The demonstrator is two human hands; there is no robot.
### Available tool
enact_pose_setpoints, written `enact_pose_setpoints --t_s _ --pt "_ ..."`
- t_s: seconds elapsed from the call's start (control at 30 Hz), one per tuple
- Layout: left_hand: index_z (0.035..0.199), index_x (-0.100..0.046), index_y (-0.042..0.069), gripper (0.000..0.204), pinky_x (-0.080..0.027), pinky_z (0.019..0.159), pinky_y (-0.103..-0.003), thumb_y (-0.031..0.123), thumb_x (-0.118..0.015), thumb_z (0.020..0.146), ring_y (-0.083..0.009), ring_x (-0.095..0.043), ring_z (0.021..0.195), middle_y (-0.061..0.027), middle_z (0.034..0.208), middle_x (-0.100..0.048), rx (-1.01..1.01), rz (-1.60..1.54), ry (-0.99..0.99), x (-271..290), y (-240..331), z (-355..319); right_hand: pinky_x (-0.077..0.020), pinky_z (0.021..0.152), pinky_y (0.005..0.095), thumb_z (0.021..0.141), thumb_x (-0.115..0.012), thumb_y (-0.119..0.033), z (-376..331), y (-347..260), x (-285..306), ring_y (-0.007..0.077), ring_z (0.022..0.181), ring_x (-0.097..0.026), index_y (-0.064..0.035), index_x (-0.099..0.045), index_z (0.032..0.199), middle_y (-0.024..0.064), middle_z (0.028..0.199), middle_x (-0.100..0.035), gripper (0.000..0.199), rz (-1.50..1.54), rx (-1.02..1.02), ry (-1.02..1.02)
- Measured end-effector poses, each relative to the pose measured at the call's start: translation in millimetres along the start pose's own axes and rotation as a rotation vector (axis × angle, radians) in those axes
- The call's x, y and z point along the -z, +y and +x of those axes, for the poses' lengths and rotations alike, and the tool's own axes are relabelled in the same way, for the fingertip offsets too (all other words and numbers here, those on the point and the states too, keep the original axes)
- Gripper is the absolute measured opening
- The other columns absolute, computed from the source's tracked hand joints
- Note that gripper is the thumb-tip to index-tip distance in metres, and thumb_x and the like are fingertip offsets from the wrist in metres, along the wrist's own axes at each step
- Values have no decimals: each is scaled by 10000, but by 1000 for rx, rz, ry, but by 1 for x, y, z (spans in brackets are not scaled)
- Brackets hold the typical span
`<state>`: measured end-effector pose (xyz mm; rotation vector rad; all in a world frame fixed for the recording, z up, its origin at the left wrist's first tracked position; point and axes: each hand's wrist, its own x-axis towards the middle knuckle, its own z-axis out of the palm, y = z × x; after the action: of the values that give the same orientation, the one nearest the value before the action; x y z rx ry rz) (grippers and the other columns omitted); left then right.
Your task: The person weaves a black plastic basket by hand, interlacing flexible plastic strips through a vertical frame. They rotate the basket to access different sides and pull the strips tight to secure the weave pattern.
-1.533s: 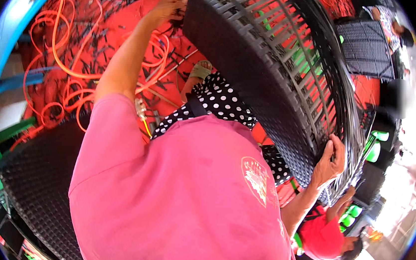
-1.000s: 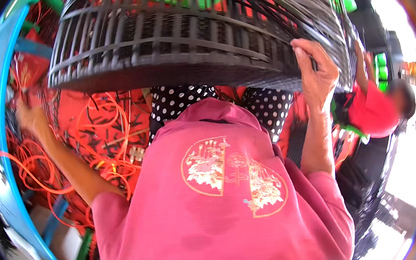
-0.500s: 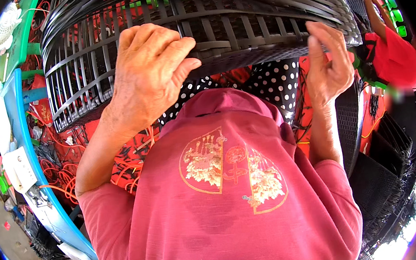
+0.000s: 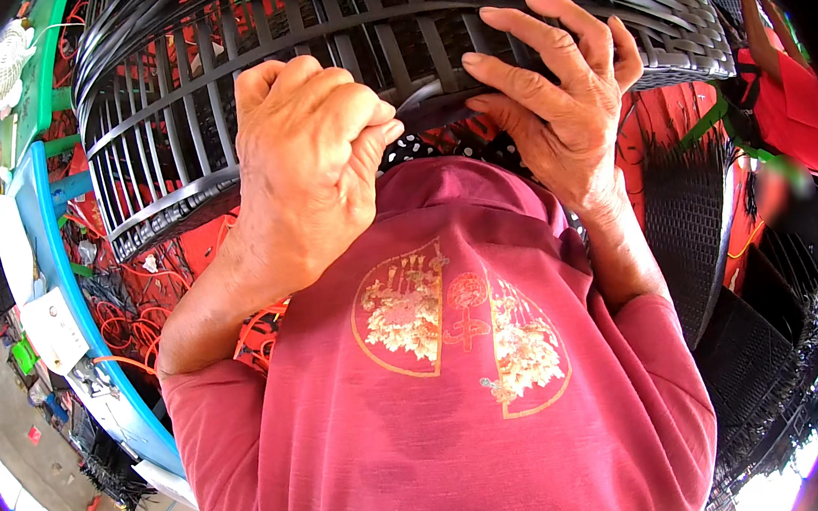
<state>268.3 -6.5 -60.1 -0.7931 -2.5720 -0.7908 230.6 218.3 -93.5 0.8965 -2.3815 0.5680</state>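
Note:
A large black basket [image 4: 271, 47] of flat plastic strips lies across the top of the view, its open lattice on the left and a closer weave on the right. At its near edge my left hand [image 4: 306, 157] is closed, thumb and forefinger pinched together on a black plastic strip [image 4: 418, 95]; the pinched end is hidden. To the right, my right hand [image 4: 566, 93] is open with its fingers spread over the basket's near side, fingertips at the weave. Whether those fingertips press on the strips I cannot tell.
A blue-edged table [image 4: 42, 232] with a white box [image 4: 54, 329] stands at the left. Orange cords [image 4: 126, 332] lie on the red surface below. Black woven panels [image 4: 691, 218] are at the right, near another person in a red garment [image 4: 794, 115].
My right hand has moved left, closer to my left hand, and its fingers have spread over the basket. The basket has shifted slightly right. My left hand stays pinched at its near edge.

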Motion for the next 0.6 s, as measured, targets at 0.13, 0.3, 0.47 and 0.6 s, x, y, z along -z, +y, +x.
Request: enact_pose_setpoints --t_s 0.13,0.3,0.47,0.6 --pt "814 -615 77 153 -357 669 -345 148 -729 740 -231 -521 651 -45 665 -558 64 34 -3 1 -3 -7 -238 1001 476 643 -788 -288 -1 1 -1 189 1161 -490 -242 -726 932 -68 1113 -642 299 -2 16 25" --pt "906 -648 31 191 -417 642 -342 140 -720 767 -227 -556 662 -92 744 -638 373 -81 -264 59 -15 -38 -366 940 349 716 -784 -206 14 8 20 183 980 -604 -126 -716 964 3 977 -693 269 196 -80 68" --pt "950 -656 -13 184 -404 607 -230 114 -697 823 -79 -517 681 3 756 -604 723 -151 -140 155 -13 -73 -478 724 194 882 -659 -125 75 -20 47 92 744 -637 -11 -705 981 72 839 -697 157 587 -141 188" --pt "996 -667 -11 185 -384 602 -203 64 -686 827 -54 -500 663 -13 794 -626 577 -83 169 146 22 -39 -526 578 245 904 -622 -185 150 -38 -47 146 665 -649 -2 -676 963 101 856 -702 201 1090 664 -24"
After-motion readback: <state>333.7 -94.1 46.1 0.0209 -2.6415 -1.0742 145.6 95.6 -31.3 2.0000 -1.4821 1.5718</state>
